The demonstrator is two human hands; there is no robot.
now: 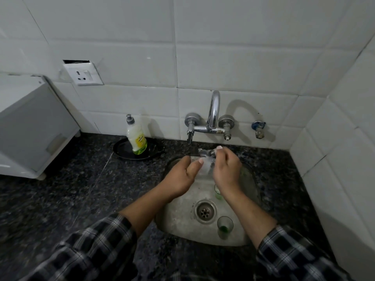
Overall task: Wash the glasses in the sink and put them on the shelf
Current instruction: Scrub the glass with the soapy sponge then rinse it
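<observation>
Just then your left hand (pixel 183 175) curled round a clear glass (pixel 205 168) above the sink (pixel 178 226), beneath the tap (pixel 214 116), while your right hand (pixel 227 169) pinched a crumpled grey wad (pixel 206 152) at its rim. A green-bottomed glass (pixel 224 227) stood beside the drain (pixel 205 211), and a second green glass (pixel 218 193) stood by your right wrist.

Two hands meet over the sink (pixel 178 220), just below the tap (pixel 213 114). The left hand (pixel 185 175) holds a clear glass (pixel 205 166). The right hand (pixel 226 169) pinches a small grey thing (pixel 207 152) at the top of that glass; it is too blurry to name. In the sink, a green-bottomed glass (pixel 224 227) stands at 4 o'clock from the drain (pixel 205 211). A second green glass (pixel 218 193) peeks out at 1 o'clock from the drain, half hidden by the right wrist. On the dark counter (pixel 71 189), at 10 o'clock from the sink, a soap bottle (pixel 136 136) stands in a black pan (pixel 121 149). A white box (pixel 34 128) sits at 9 o'clock.
</observation>
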